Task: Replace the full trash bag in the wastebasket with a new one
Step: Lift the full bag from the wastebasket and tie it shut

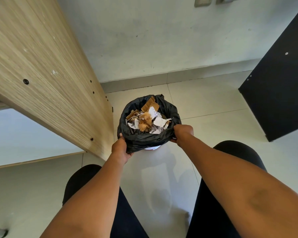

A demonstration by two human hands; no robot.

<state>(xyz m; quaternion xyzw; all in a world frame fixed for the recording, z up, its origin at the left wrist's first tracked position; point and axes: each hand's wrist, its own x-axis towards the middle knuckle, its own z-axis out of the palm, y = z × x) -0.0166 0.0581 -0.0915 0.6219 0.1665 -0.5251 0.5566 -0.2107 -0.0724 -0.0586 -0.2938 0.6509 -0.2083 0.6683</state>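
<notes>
Head view gives me both bare forearms stretched forward and down over my dark-clad knees to the wastebasket (pixel 151 148), which stands on the pale tile floor (pixel 205 103) just beside the foot of the wooden panel (pixel 41 69), with only a sliver of white showing under the black trash bag (pixel 169 109). My left hand (pixel 121 148) grips the bag's folded rim at about 8 o'clock, fingers curled under the plastic, while my right hand (pixel 183 133) is clenched on the rim near 4 o'clock, knuckles up. Torn paper and cardboard scraps (pixel 145 120) fill the bag to its mouth.
</notes>
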